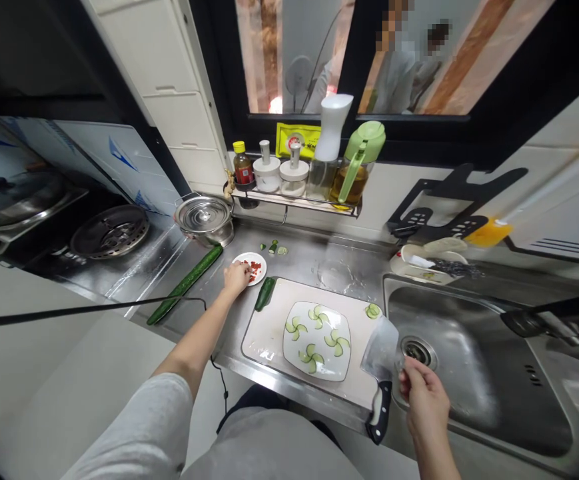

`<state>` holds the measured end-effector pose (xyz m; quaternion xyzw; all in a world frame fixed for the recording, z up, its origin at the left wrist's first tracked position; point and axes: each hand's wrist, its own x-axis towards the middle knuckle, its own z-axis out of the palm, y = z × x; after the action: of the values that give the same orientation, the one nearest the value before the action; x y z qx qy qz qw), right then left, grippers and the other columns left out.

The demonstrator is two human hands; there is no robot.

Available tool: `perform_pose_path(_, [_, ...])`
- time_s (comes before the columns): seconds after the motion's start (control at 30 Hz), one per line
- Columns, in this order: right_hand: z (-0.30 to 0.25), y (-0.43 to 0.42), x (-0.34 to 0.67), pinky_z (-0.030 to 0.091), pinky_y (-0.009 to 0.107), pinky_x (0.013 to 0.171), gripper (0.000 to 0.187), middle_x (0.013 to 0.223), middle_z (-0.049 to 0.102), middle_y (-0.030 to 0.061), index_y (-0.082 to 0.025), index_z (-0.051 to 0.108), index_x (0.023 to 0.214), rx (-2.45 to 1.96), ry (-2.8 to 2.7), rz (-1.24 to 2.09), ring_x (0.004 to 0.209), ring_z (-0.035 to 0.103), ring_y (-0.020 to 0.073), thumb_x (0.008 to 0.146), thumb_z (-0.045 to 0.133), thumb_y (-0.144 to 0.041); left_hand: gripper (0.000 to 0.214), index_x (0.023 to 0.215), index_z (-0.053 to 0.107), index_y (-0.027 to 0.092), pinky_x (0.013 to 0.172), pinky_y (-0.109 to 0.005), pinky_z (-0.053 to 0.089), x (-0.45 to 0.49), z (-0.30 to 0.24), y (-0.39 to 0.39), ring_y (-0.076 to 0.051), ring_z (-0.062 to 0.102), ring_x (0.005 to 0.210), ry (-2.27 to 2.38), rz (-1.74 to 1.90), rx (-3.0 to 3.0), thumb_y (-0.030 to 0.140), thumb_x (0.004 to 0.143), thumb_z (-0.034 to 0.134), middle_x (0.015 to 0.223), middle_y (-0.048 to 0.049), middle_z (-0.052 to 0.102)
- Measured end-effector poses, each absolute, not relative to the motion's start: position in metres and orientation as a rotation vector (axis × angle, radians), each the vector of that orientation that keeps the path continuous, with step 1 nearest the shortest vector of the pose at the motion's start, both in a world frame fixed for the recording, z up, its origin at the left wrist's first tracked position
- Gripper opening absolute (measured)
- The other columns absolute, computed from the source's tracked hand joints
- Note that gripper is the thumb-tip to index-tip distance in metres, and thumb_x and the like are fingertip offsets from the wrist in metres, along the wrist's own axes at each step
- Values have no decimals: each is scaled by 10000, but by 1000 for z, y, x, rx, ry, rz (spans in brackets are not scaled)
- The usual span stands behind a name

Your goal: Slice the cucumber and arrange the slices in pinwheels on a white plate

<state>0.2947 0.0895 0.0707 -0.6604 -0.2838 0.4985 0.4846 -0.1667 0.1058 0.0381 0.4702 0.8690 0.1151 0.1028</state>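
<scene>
My left hand (236,276) reaches forward to a small white dish (258,260) of chopped red bits, fingers closed in a pinch on the pieces. My right hand (423,392) hovers at the sink's left edge, fingers curled, close to the blade of a cleaver (380,360) that lies on the right end of the white cutting board (264,330). A square white plate (339,363) on the board carries several pinwheel arrangements of cucumber slices. A short cucumber piece (264,293) lies at the board's left corner.
A long whole cucumber (185,285) lies on the steel counter beside a lidded pot (204,220). Cucumber scraps (275,248) sit near the back. A condiment rack (299,177) lines the wall. Sink (474,373) is right, stove burner (110,231) left.
</scene>
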Motion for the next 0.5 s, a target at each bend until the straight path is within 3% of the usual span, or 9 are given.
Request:
perform_pose_path(0.33, [69,93,290,277,150,368,446,479,524,-62,-161,630,847,-1630,-680,1224,405,406,58,491,766,-393,204,857,743,215,896,-356,391,-155,26,129,-252,555,1038,2568,189,1401,293,769,576,1078,-117,638])
perform_pose_path(0.5, [68,91,291,275,163,382,431,499,523,-60,-162,636,849,-1640,-694,1219,419,411,63,502,752,-390,255,877,747,200,876,-352,402,-154,26,130,-254,568,1038,2598,268,1357,267,816,509,1078,-137,648])
